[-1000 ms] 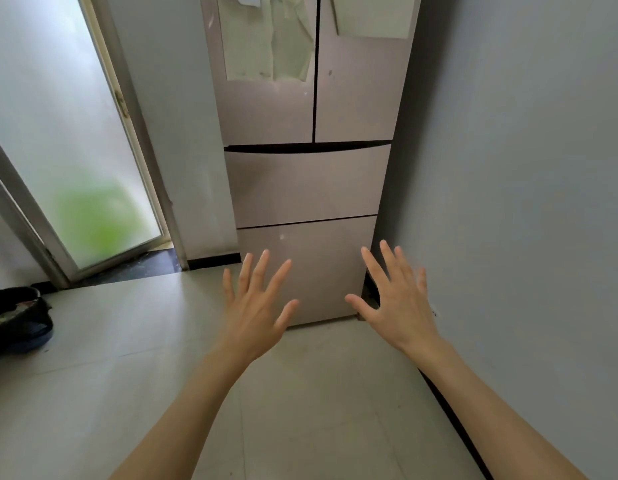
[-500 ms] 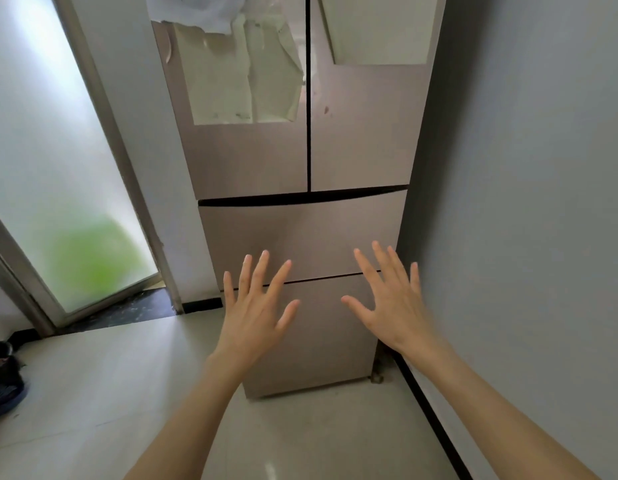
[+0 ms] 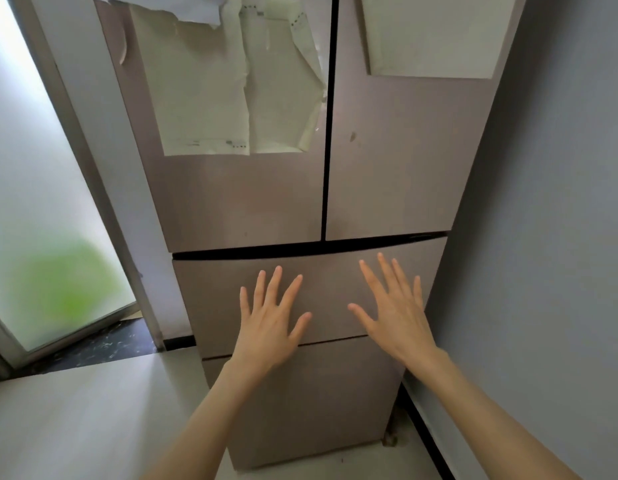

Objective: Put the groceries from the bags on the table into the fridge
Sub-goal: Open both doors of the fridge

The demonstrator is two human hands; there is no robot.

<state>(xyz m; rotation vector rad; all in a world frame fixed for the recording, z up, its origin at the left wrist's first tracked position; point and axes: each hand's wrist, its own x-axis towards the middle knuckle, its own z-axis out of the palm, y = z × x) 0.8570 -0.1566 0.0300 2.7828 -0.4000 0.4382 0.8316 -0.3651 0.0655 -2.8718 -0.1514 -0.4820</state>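
Both hands are up, fingers spread wide, holding nothing. The left hand [image 3: 269, 323] and right hand [image 3: 397, 313] hover side by side before the fridge [image 3: 397, 188], over its upper drawer front; contact cannot be judged. The double doors above the fingertips are closed, papers [image 3: 228, 98] stuck above the left hand.

Closer to the fridge [image 3: 238, 202] than a second ago, doors and papers [image 3: 228, 88] now filling the view. Left hand [image 3: 269, 323] and right hand [image 3: 397, 317], before over the floor, now raised before the upper drawer [image 3: 210, 292], fingers spread. Dark bag at left gone from sight.
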